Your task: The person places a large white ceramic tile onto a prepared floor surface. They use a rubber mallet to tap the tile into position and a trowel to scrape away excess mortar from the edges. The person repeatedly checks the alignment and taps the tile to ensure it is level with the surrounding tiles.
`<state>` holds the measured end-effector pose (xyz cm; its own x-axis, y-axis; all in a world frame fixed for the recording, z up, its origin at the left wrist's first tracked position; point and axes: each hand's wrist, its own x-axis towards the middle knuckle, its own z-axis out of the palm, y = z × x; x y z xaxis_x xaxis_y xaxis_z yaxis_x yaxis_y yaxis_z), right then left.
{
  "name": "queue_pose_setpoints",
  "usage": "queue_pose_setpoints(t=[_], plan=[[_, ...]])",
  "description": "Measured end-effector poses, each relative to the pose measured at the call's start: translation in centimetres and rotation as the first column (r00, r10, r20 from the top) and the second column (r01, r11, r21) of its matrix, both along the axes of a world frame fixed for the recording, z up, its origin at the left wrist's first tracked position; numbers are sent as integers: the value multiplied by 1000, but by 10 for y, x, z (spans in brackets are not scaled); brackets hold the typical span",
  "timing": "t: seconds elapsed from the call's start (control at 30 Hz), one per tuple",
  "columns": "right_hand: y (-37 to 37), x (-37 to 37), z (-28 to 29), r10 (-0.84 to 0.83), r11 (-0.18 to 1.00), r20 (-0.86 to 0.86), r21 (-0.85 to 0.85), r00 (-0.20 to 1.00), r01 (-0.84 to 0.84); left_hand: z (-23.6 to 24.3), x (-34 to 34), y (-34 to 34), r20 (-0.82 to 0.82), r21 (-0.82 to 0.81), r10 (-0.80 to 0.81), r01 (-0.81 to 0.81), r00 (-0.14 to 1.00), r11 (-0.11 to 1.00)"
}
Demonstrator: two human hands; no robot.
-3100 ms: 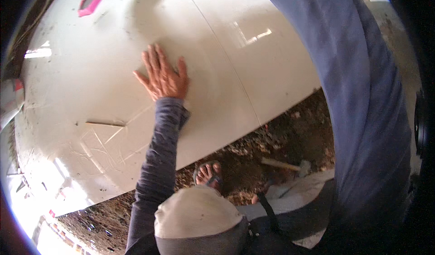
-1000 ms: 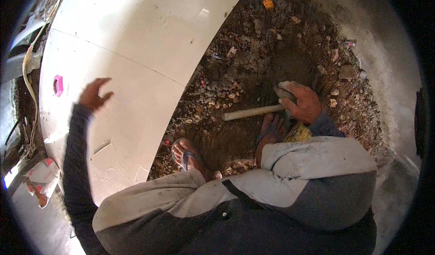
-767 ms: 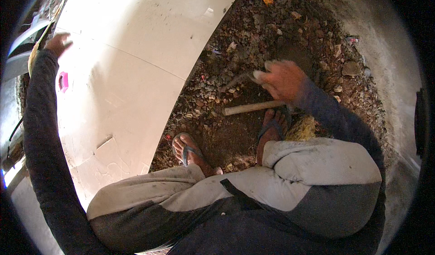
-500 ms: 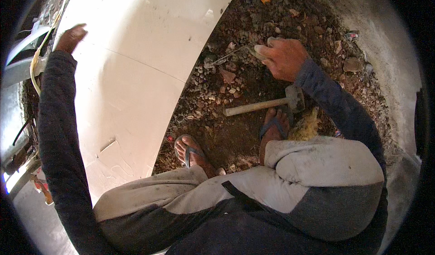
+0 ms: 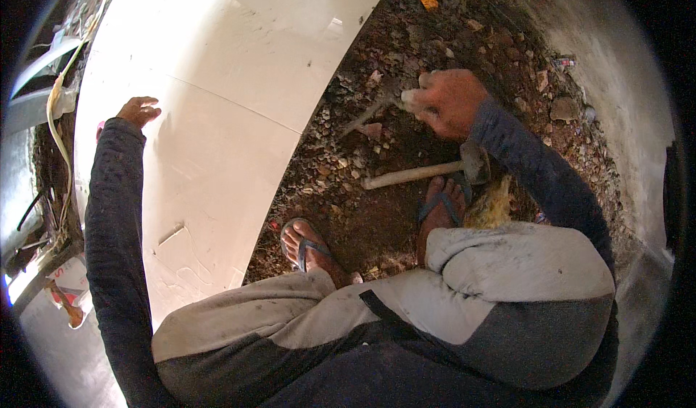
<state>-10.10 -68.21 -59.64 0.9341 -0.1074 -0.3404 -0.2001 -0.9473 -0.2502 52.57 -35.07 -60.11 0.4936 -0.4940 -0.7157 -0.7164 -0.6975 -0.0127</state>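
My left hand (image 5: pixel 140 110) is over the left part of a large white panel (image 5: pixel 217 161), fingers loosely bent and apart, nothing visible in them. Whether it touches the panel I cannot tell. Above the rubble at the right, my right hand (image 5: pixel 451 103) is closed on a thin grey metal tool (image 5: pixel 366 116). The tool is smeared by motion, so its exact kind does not show; it points down and left toward the panel's edge. Below that hand lies a hammer (image 5: pixel 417 175) with a wooden handle, its dark head beside my foot.
Dark soil with stones and rubble (image 5: pixel 333 172) borders the panel's right edge. My sandalled feet (image 5: pixel 308 245) stand on it. A pale wall (image 5: pixel 616 96) curves along the right. A light cable (image 5: pixel 53 110) hangs left of the panel. An orange scrap (image 5: pixel 429 1) lies far off.
My left hand has moved right and nearer to me over the panel. The right hand has shifted slightly, and the tool's tip has dropped nearer to me. The hammer stays put.
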Motion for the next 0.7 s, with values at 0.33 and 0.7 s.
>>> queue_pose_setpoints(t=[0.33, 0.7], plan=[[-41, 79, -21, 100, 973, 81, -215, 992, -80, -3, -60, -60, -42, -105, 78, -82, 996, 991], [-71, 22, -25, 185, 970, 406, -222, 895, -100, -40, -17, -16, -140, -100, 127, -141, 982, 985]])
